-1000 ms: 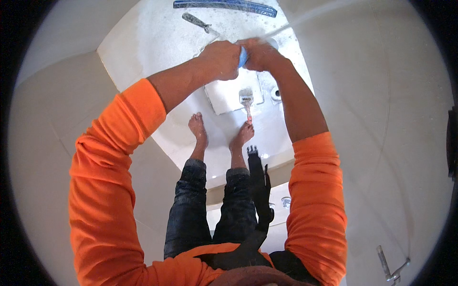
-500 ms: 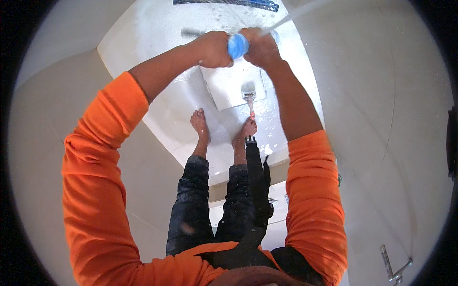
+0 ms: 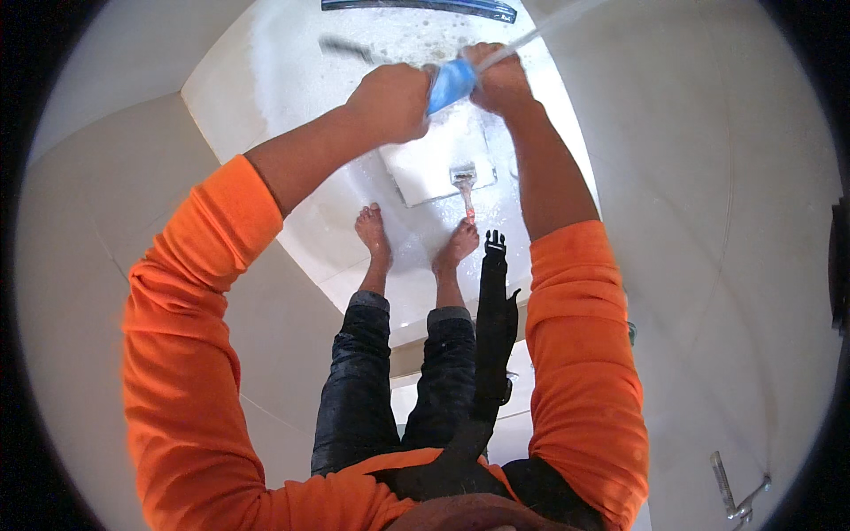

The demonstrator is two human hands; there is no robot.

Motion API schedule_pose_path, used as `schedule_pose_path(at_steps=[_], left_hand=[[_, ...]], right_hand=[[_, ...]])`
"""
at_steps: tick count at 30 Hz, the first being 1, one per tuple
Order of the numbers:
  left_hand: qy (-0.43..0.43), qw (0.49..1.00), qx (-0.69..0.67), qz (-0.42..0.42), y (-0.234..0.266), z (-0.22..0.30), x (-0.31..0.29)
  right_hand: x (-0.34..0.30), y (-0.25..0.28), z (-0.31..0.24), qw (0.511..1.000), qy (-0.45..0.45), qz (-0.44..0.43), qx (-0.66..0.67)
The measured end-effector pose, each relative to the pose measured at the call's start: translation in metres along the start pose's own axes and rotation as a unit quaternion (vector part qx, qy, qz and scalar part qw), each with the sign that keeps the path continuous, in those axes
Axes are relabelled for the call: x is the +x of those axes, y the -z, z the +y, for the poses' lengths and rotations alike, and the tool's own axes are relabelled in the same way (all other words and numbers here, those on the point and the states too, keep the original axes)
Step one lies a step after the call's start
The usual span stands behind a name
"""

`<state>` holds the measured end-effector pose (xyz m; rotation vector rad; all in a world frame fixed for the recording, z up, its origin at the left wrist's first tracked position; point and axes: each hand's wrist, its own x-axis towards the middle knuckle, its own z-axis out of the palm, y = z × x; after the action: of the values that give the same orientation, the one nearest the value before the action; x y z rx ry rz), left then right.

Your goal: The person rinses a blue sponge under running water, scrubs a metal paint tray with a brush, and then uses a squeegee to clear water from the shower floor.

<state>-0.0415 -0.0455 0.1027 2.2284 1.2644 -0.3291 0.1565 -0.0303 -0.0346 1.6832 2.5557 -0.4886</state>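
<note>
My left hand (image 3: 394, 102) and my right hand (image 3: 503, 81) are both closed around a bright blue object (image 3: 453, 86), held out ahead of me at the top centre. Its middle shows between my fists, and its ends are hidden in them. Whether it is cloth or plastic I cannot tell. From beside my right hand a thin pale streak (image 3: 531, 37) runs to the upper right, blurred; it could be water or a cord. Below my hands, a flat brush (image 3: 464, 181) with a reddish handle lies by my right foot, bristles on a white square panel (image 3: 416, 177).
I stand barefoot on a wet white floor (image 3: 310, 252) between pale walls (image 3: 699, 195). A long dark blue-black bar (image 3: 421, 9) lies at the far end. Metal fittings (image 3: 739, 500) are on the wall at lower right. A black buckled strap (image 3: 494, 310) hangs before my legs.
My fists have moved slightly apart, showing more of the blue object, which now slants up to the right. My right hand has risen a little. The hanging strap has swung right.
</note>
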Motion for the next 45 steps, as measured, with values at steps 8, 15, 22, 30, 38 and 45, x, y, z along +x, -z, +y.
schedule_pose_path(at_steps=[8, 15, 22, 30, 38, 45], left_hand=[[0.067, 0.969, -0.240, -0.007, 0.003, 0.001, 0.001], [0.240, 0.733, -0.631, -0.084, -0.013, 0.009, 0.010], [0.257, 0.524, -0.811, -0.028, -0.024, 0.016, 0.043], [0.276, 0.505, -0.817, -0.032, -0.030, 0.031, 0.061], [0.339, 0.532, -0.776, -0.014, -0.053, 0.039, 0.071], [0.362, 0.617, -0.699, -0.029, -0.059, 0.042, 0.052]], right_hand=[[-0.020, 0.004, 0.003, 0.981, -0.085, 0.167, 0.046], [-0.012, -0.038, 0.016, 0.976, -0.213, -0.023, -0.027], [-0.036, 0.011, -0.070, 0.460, -0.383, 0.039, 0.800], [-0.031, 0.044, -0.068, 0.372, -0.379, 0.102, 0.841], [-0.018, 0.009, -0.067, 0.452, -0.419, 0.089, 0.782], [-0.003, -0.021, -0.043, 0.939, -0.223, -0.027, 0.261]])
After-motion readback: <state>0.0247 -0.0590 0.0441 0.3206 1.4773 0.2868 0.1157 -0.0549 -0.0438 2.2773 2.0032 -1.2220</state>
